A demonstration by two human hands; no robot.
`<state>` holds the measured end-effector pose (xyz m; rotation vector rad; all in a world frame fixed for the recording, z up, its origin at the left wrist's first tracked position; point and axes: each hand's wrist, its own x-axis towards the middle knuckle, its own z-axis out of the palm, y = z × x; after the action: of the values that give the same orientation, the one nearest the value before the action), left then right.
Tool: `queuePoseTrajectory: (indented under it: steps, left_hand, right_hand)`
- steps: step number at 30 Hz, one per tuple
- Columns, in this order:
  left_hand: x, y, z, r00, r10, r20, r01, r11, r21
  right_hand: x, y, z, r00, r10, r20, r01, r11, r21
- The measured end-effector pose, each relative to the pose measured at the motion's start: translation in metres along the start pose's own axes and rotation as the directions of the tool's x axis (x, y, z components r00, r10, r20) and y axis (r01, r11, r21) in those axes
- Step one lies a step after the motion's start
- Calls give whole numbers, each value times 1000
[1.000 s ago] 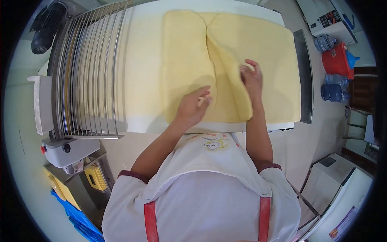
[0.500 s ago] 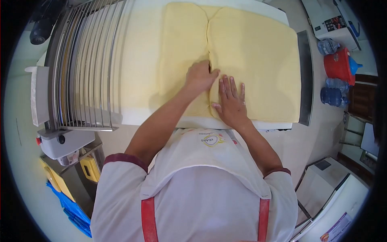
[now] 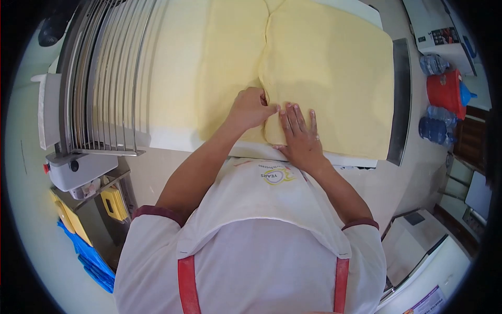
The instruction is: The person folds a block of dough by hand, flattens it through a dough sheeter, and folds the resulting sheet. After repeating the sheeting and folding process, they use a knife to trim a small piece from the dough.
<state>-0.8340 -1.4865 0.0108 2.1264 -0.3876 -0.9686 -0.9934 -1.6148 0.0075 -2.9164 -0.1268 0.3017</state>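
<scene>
A broad pale-yellow sheet of dough [image 3: 334, 73] lies folded on a white work surface, its two folded edges meeting along a wavy seam. My left hand [image 3: 250, 109] is closed at the seam, pinching the dough edge between thumb and curled fingers; the fingertips are partly hidden. Just to its right, my right hand [image 3: 302, 138] rests flat on the right-hand fold, fingers stretched forward and dusted with white near the tips. Beside the left hand, a dark gap shows where the edge is lifted.
A metal guard grille [image 3: 117, 78] stands over the left part of the machine's white belt [image 3: 170, 125]. A metal tray edge [image 3: 400, 104] borders the right end. On the floor at right are water bottles [image 3: 436, 130] and a red bucket [image 3: 444, 93]. A scale-like appliance [image 3: 83, 170] sits lower left.
My left hand has moved slightly toward me along the seam, still pinching the dough edge. My right hand stays flat on the dough. The whole view has shifted a little.
</scene>
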Motion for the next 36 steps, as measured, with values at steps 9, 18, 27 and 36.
queuePoseTrajectory:
  steps: [9, 18, 27, 36]
  left_hand:
    - [14, 12, -29, 984, -72, -165, 68, 997, -26]
    - [76, 4, -39, 769, 499, -400, -169, 761, 627]
    - [78, 2, -50, 863, 484, -146, -290, 711, 641]
    - [72, -47, -94, 878, 313, -361, 21, 730, 683]
  right_hand:
    - [25, 33, -24, 1000, -17, -9, 19, 970, 241]
    - [152, 76, -26, 979, 19, -205, -16, 1000, 12]
    - [169, 79, -34, 986, 15, -169, -5, 998, 62]
    - [218, 93, -38, 969, 107, -224, -121, 991, -53]
